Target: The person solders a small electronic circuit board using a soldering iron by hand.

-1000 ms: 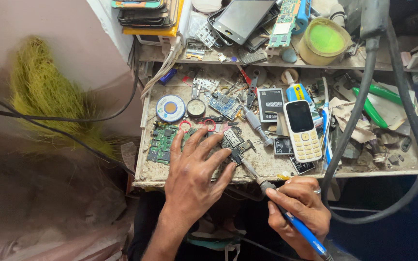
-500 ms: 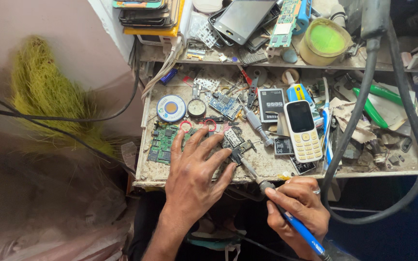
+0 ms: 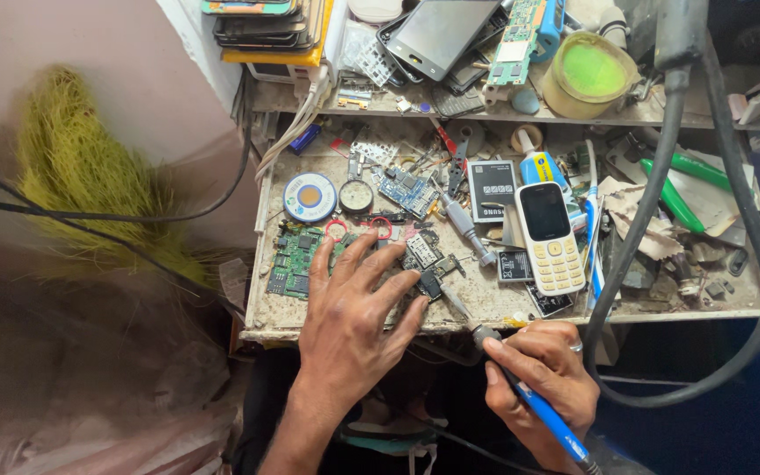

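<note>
My left hand (image 3: 354,303) lies flat with spread fingers on the workbench (image 3: 503,308), pressing down a small circuit board (image 3: 424,268) under its fingertips. My right hand (image 3: 543,374) grips a blue-handled soldering iron (image 3: 534,400) below the bench's front edge. The iron's metal tip (image 3: 455,303) points up-left and reaches the small board beside my left fingers. A green circuit board (image 3: 290,262) lies just left of my left hand.
A white keypad phone (image 3: 549,236), a black battery (image 3: 492,186), a round solder tin (image 3: 310,196), tweezers and loose parts cover the bench. A yellow-green tub (image 3: 589,75) and stacked phones (image 3: 266,22) sit on the shelf behind. A thick grey hose (image 3: 661,202) curves at right.
</note>
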